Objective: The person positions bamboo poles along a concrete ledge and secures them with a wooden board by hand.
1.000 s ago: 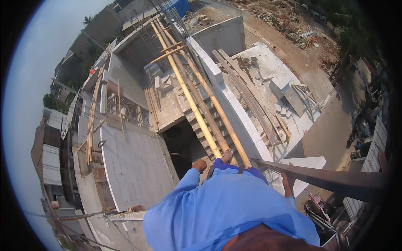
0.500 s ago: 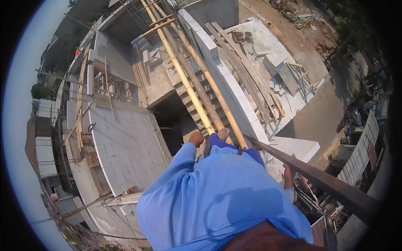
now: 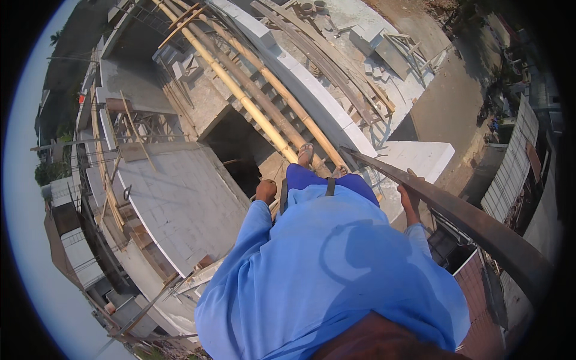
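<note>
A long dark brown beam (image 3: 456, 216) slants past my right side, from beside my feet out to the lower right. My right hand (image 3: 410, 198) grips it, with fingers wrapped around its edge. On the other side, my left hand (image 3: 266, 191) hangs low, its fingers curled in; whether anything is inside cannot be seen. Beneath me, several bamboo poles (image 3: 240, 95) run side by side away from my body. My sandalled feet (image 3: 306, 153) are on the poles, one ahead of the other.
A dark opening (image 3: 237, 150) drops away left of the poles, beside a grey block wall (image 3: 180, 186). To the right runs a pale wall top (image 3: 336, 111), with long planks (image 3: 324, 60) beyond it. A white slab (image 3: 420, 159) lies right of my feet.
The scene has shifted up and left in view. One foot now shows farther forward on the poles, and both feet are visible. My right hand stays on the beam; my left remains curled.
</note>
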Tool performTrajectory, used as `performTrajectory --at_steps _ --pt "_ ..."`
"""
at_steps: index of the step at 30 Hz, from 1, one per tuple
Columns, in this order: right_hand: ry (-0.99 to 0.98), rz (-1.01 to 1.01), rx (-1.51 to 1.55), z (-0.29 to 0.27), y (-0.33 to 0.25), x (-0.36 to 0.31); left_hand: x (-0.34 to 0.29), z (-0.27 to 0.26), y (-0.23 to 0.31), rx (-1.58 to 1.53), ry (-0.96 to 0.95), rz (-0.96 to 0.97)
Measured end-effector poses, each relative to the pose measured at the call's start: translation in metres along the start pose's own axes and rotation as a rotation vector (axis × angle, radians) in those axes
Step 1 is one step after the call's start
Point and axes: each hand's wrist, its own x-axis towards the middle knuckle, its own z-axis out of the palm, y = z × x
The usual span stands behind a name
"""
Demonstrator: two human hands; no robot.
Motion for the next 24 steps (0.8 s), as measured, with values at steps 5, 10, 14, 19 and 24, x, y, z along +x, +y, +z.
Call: performTrajectory --at_steps 5,10,14,19,24 --pt "0.006 0.017 -0.025 -0.007 0.004 -0.003 -0.023 0.008 0.003 0.089 -0.26 -0.06" --pt "0.005 0.091 0.069 -0.006 -0.012 -0.008 -0.007 -0.008 -0.001 0.048 -0.24 -0.084" --pt "0.056 0.158 0.111 -0.001 0.027 -0.014 0.02 -0.034 0.007 -0.094 -0.144 -0.085" --pt "0.031 0.223 -0.14 -0.008 -0.016 -0.01 0.051 -0.054 0.0 -0.211 -0.101 -0.182" --pt "0.107 0.305 -0.095 -0.008 -0.024 -0.013 0.073 -0.074 -0.012 -0.196 -0.106 -0.149"
